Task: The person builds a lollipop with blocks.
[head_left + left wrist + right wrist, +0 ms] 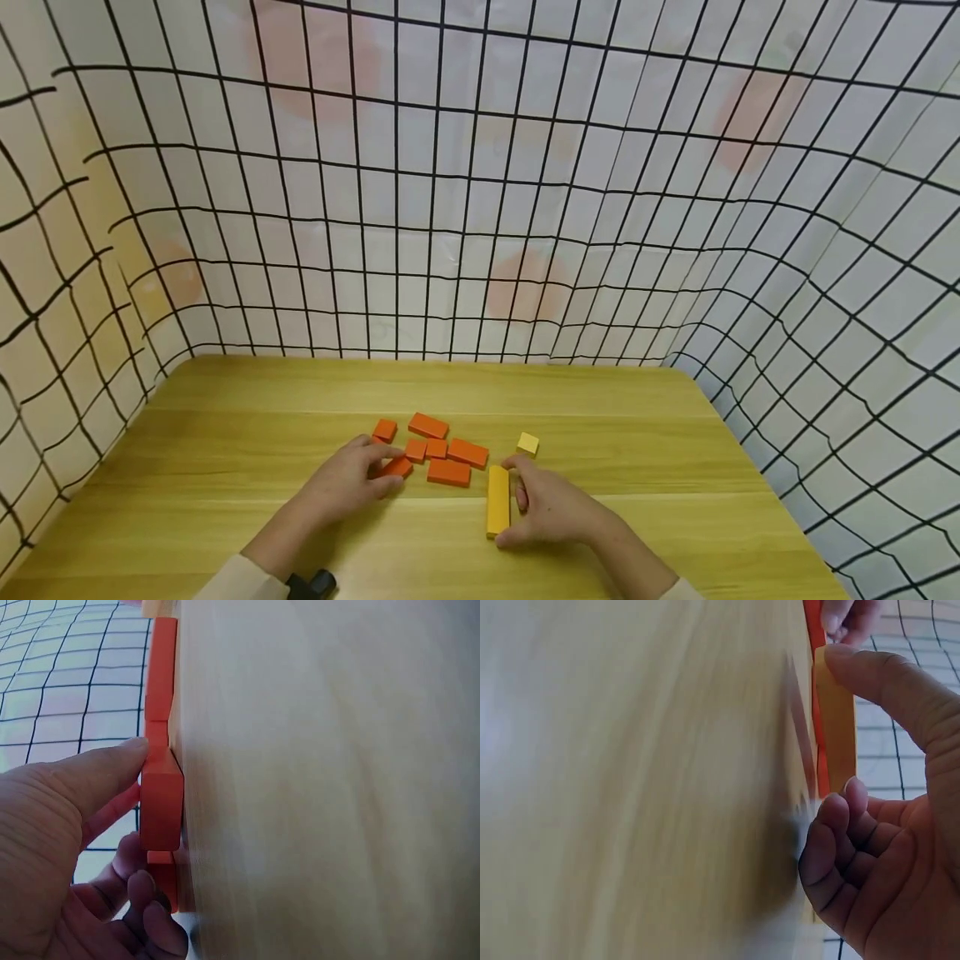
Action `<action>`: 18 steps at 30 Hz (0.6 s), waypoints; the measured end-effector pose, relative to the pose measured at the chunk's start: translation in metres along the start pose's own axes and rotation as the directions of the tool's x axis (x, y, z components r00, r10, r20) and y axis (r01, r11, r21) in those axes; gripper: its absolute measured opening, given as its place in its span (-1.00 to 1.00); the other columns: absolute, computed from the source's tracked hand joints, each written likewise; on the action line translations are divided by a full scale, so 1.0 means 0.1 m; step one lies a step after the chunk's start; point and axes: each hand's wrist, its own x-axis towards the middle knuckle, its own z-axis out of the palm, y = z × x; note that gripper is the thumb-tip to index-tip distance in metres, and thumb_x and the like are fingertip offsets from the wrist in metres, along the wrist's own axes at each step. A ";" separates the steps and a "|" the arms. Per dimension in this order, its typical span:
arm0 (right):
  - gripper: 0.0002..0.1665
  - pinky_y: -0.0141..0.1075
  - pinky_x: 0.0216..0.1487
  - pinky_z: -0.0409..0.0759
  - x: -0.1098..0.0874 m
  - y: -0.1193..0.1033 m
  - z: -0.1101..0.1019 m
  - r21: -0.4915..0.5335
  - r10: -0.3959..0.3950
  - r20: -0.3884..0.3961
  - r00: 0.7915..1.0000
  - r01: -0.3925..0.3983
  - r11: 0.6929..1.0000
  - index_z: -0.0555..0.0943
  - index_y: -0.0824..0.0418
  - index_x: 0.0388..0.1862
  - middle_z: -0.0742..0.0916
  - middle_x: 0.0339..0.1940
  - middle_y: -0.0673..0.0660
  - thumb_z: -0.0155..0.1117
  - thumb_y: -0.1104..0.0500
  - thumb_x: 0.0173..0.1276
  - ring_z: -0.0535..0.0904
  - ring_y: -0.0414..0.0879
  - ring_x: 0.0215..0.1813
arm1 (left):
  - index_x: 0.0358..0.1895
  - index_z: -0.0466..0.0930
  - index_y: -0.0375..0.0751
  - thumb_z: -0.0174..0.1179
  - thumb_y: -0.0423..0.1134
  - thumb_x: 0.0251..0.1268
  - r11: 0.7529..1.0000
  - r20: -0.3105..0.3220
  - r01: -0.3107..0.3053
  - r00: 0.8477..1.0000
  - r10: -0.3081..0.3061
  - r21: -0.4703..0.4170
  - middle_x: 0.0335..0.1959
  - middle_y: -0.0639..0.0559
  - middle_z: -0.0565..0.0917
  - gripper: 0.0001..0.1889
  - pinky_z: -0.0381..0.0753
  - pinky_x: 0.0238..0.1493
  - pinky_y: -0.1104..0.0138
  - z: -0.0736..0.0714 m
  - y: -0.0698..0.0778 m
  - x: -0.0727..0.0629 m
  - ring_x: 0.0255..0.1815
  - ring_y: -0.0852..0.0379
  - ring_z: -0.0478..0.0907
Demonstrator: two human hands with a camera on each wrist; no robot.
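Observation:
My right hand (558,508) pinches a long yellow block (498,502) by its two ends, thumb at the near end and fingertips at the far end. In the right wrist view the same yellow block (836,724) spans from thumb to fingers. To the left, my left hand (348,483) holds an orange block (397,468) between thumb and fingers. The left wrist view shows that orange block (161,810) close to the tabletop, with the thumb at one end and curled fingers by the other.
Several orange blocks (448,473), small squares and longer rectangles, lie loosely grouped between the hands. A small yellow cube (528,443) sits beyond my right hand. Black wire mesh (465,208) rises around the back and sides of the wooden table (600,392).

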 end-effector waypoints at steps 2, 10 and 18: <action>0.18 -0.40 -0.35 0.40 0.00 -0.04 0.03 0.000 -0.016 0.014 1.000 0.016 1.000 0.28 0.18 0.48 0.56 -0.38 -0.02 0.69 -0.18 -0.02 0.38 -0.27 -0.42 | 0.13 0.73 0.04 0.45 -0.08 0.24 1.000 -0.008 -0.001 1.000 0.001 0.004 -0.26 0.10 0.51 -0.63 0.38 -0.28 0.29 0.01 -0.01 0.01 -0.30 0.18 0.38; 0.16 -0.46 -0.34 0.44 -0.02 -0.30 0.17 -0.041 -0.086 0.061 0.994 0.089 0.995 0.31 0.15 0.45 0.58 -0.41 -0.07 0.69 -0.19 -0.04 0.38 -0.35 -0.45 | 0.12 0.75 0.05 0.46 -0.07 0.24 1.000 0.006 0.012 1.000 -0.012 -0.007 -0.31 0.08 0.48 -0.63 0.33 -0.33 0.31 0.00 -0.03 0.01 -0.33 0.16 0.34; 0.10 -0.46 -0.45 0.40 0.02 -0.45 0.34 -0.130 -0.095 0.123 0.988 0.111 0.985 0.31 0.11 0.45 0.55 -0.47 -0.16 0.58 -0.29 0.06 0.37 -0.37 -0.51 | 0.09 0.76 0.07 0.46 -0.06 0.23 1.000 -0.001 0.028 1.000 -0.028 -0.002 -0.32 0.09 0.47 -0.65 0.31 -0.33 0.31 0.00 -0.02 0.02 -0.34 0.16 0.34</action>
